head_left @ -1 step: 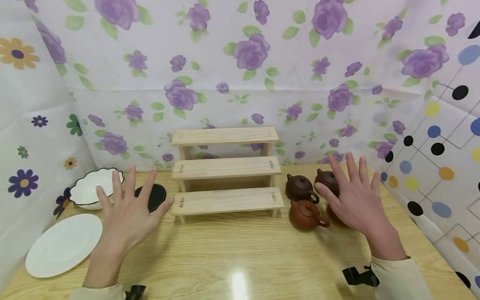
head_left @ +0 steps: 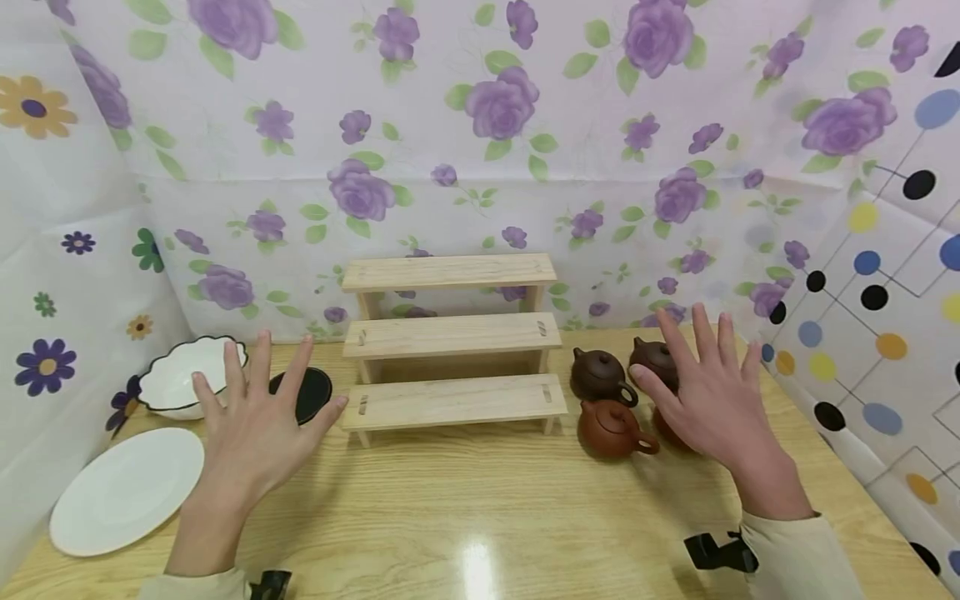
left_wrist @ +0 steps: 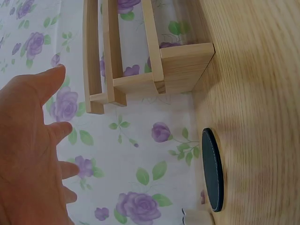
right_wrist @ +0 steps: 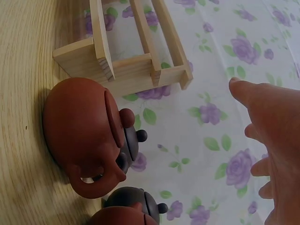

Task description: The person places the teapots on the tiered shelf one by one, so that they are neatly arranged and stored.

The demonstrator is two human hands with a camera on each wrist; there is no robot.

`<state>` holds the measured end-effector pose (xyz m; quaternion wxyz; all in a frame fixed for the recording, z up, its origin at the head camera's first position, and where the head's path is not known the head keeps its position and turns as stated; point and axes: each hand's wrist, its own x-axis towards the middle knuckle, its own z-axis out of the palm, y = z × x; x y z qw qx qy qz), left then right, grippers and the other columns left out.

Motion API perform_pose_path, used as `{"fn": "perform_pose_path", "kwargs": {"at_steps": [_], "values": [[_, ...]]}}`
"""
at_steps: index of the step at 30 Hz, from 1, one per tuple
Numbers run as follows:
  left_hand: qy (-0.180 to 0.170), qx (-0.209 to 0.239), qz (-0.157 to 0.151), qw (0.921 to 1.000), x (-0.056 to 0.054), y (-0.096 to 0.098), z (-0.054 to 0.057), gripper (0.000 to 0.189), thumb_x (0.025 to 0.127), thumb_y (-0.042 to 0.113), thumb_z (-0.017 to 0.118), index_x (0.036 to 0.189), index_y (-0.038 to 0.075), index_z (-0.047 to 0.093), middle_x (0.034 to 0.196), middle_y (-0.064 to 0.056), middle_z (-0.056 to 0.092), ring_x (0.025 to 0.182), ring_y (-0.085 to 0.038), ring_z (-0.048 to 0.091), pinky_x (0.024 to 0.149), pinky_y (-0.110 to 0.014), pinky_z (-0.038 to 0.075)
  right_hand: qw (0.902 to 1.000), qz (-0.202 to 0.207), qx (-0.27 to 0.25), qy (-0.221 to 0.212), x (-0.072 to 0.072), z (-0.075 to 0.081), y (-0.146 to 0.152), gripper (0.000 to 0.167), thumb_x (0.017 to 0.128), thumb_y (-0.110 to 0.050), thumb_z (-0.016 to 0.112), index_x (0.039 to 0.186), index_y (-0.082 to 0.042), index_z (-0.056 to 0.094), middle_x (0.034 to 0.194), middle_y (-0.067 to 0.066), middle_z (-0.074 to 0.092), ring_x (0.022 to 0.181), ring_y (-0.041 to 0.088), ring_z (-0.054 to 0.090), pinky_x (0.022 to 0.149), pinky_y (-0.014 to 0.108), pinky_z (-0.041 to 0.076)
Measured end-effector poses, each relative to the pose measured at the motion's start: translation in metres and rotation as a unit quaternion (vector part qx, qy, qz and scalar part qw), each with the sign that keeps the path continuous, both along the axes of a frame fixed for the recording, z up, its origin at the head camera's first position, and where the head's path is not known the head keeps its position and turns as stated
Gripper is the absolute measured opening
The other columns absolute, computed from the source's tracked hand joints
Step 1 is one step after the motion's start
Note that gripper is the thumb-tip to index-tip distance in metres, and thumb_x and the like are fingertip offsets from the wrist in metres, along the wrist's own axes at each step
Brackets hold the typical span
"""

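Observation:
My left hand (head_left: 255, 437) is held palm down with its fingers spread, above the table's left side, and holds nothing. In the head view it overlaps a black round coaster (head_left: 315, 396) and the edge of a scalloped white bowl (head_left: 180, 379) with a dark rim. My right hand (head_left: 716, 408), fingers also spread and nothing in it, hovers over the teapots at the right. Two are dark brown, one at the left (head_left: 597, 375) and one behind my fingers (head_left: 651, 360). A reddish-brown teapot (head_left: 611, 431) stands in front; another (right_wrist: 124, 216) is mostly hidden by my hand in the head view.
A three-tier pale wooden rack (head_left: 453, 400) stands at the middle back, its steps bare. On the far left lies a white oval plate (head_left: 127, 492). Flowered cloth (head_left: 450, 125) hangs behind the wooden table (head_left: 420, 517), with patterned cloth along both sides.

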<state>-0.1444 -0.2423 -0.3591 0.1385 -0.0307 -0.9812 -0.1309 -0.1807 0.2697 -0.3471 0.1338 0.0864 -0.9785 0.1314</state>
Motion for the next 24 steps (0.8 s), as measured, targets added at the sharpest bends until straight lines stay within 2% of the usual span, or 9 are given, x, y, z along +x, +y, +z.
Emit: {"fn": "perform_pose_path", "kwargs": {"at_steps": [5, 8, 10, 11, 13, 15, 17, 19, 24], "values": [[-0.016, 0.023, -0.015, 0.9995, 0.0, 0.002, 0.003, 0.091, 0.102, 0.071, 0.048, 0.173, 0.026, 0.012, 0.175, -0.03, -0.001, 0.157, -0.059, -0.013, 0.112, -0.086, -0.009, 0.9999, 0.001, -0.006, 0.015, 0.001, 0.003, 0.002, 0.083, 0.108, -0.064, 0.043, 0.173, -0.026, 0.008, 0.177, 0.023, -0.008, 0.159, 0.055, -0.013, 0.115, 0.084, -0.009], [-0.027, 0.075, -0.05, 0.9955, -0.001, 0.005, 0.005, 0.091, 0.104, 0.063, 0.054, 0.173, 0.023, 0.01, 0.174, -0.03, 0.011, 0.157, -0.061, 0.005, 0.117, -0.083, 0.003, 0.9989, 0.006, -0.015, 0.043, 0.005, 0.007, 0.003, 0.081, 0.108, -0.06, 0.047, 0.172, -0.023, 0.015, 0.176, 0.026, 0.003, 0.16, 0.056, -0.003, 0.117, 0.083, -0.003], [-0.036, 0.125, -0.071, 0.989, -0.002, 0.007, 0.006, 0.09, 0.105, 0.057, 0.057, 0.173, 0.021, 0.01, 0.173, -0.029, 0.019, 0.156, -0.059, 0.017, 0.118, -0.08, 0.015, 0.9956, 0.017, -0.023, 0.09, 0.011, 0.01, 0.004, 0.077, 0.107, -0.054, 0.057, 0.17, -0.021, 0.027, 0.173, 0.028, 0.021, 0.158, 0.057, 0.016, 0.117, 0.081, 0.013], [-0.04, 0.153, -0.077, 0.9844, -0.004, 0.007, 0.005, 0.088, 0.106, 0.055, 0.058, 0.173, 0.021, 0.011, 0.173, -0.027, 0.024, 0.155, -0.058, 0.024, 0.117, -0.078, 0.021, 0.9923, 0.023, -0.026, 0.119, 0.014, 0.011, 0.005, 0.074, 0.105, -0.049, 0.062, 0.167, -0.019, 0.036, 0.168, 0.028, 0.033, 0.153, 0.056, 0.029, 0.115, 0.078, 0.026], [-0.055, 0.216, -0.079, 0.9717, -0.01, 0.009, 0.005, 0.085, 0.107, 0.053, 0.058, 0.172, 0.023, 0.014, 0.171, -0.024, 0.03, 0.153, -0.053, 0.033, 0.115, -0.073, 0.033, 0.9834, 0.035, -0.041, 0.173, 0.021, 0.012, 0.006, 0.064, 0.101, -0.038, 0.072, 0.157, -0.015, 0.053, 0.15, 0.026, 0.057, 0.133, 0.051, 0.057, 0.097, 0.067, 0.049], [-0.069, 0.278, -0.068, 0.9557, -0.02, 0.01, 0.005, 0.082, 0.107, 0.055, 0.057, 0.172, 0.027, 0.016, 0.169, -0.021, 0.036, 0.15, -0.049, 0.041, 0.113, -0.069, 0.04, 0.9755, 0.047, -0.062, 0.206, 0.026, 0.009, 0.008, 0.051, 0.096, -0.028, 0.078, 0.143, -0.011, 0.067, 0.125, 0.021, 0.073, 0.102, 0.043, 0.072, 0.073, 0.052, 0.058], [-0.077, 0.326, -0.056, 0.9407, -0.031, 0.011, 0.004, 0.08, 0.106, 0.056, 0.057, 0.171, 0.032, 0.016, 0.166, -0.02, 0.042, 0.145, -0.047, 0.049, 0.109, -0.065, 0.047, 0.9743, 0.054, -0.081, 0.203, 0.031, 0.005, 0.012, 0.04, 0.095, -0.022, 0.079, 0.132, -0.007, 0.074, 0.104, 0.015, 0.079, 0.078, 0.034, 0.076, 0.057, 0.037, 0.056], [-0.079, 0.354, -0.047, 0.9306, -0.042, 0.011, 0.003, 0.08, 0.106, 0.056, 0.057, 0.171, 0.035, 0.016, 0.163, -0.019, 0.048, 0.139, -0.045, 0.055, 0.106, -0.062, 0.05, 0.9783, 0.053, -0.093, 0.177, 0.036, -0.002, 0.017, 0.032, 0.096, -0.021, 0.079, 0.124, -0.006, 0.078, 0.092, 0.011, 0.081, 0.067, 0.025, 0.075, 0.055, 0.028, 0.054], [-0.05, 0.382, -0.048, 0.9216, -0.067, 0.013, 0.002, 0.077, 0.107, 0.05, 0.06, 0.17, 0.037, 0.018, 0.156, -0.018, 0.057, 0.134, -0.044, 0.06, 0.104, -0.056, 0.052, 0.9886, 0.034, -0.08, 0.123, 0.044, -0.023, 0.03, 0.023, 0.096, -0.025, 0.08, 0.114, -0.01, 0.082, 0.09, 0.007, 0.082, 0.066, 0.02, 0.074, 0.055, 0.027, 0.051]]}}
